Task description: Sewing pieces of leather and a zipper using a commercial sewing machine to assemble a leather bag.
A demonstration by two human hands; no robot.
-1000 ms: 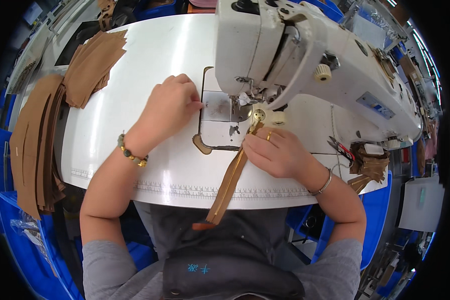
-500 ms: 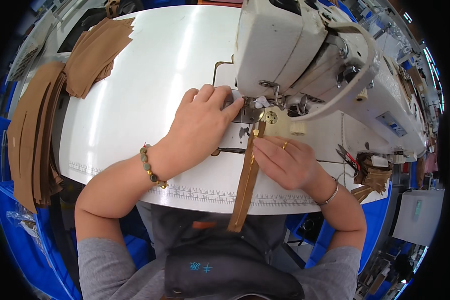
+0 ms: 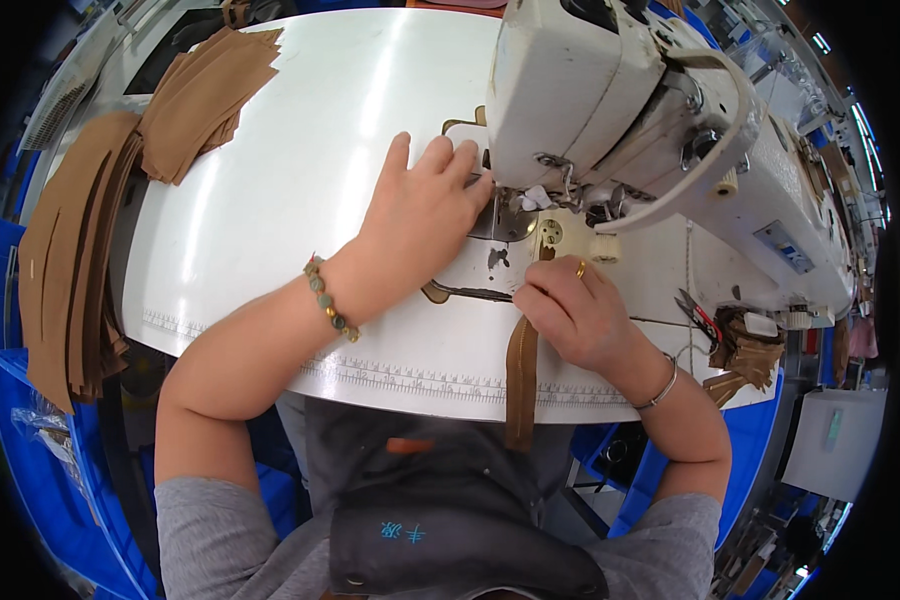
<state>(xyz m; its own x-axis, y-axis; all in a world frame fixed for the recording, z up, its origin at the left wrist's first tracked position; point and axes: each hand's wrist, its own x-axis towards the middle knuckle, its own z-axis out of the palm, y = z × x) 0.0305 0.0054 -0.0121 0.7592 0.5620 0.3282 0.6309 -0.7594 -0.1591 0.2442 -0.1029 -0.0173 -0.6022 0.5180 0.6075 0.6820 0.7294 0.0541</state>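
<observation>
Dark grey apron cloth [image 3: 460,530] lies closest to you, with a small orange-brown tag [image 3: 410,446] on it. Just beyond, the brown zipper strip [image 3: 521,390] droops past the near edge of your white table [image 3: 300,120], crossing the printed ruler scale [image 3: 400,380]. Your right hand [image 3: 575,315] pinches that strip between thumb and fingers, and its far end shows above your fingertips. To your right, small brown pieces [image 3: 748,352] lie in a heap, with red-handled scissors [image 3: 700,318] just beside them. Along your left, long brown panels [image 3: 65,250] lie stacked. Your left hand [image 3: 420,205] is open, fingers spread, its tips beside the metal plate [image 3: 507,226] under the white sewing machine [image 3: 580,90]. Farther off, at the table's upper left, a second stack of brown pieces [image 3: 205,100] is fanned out.
</observation>
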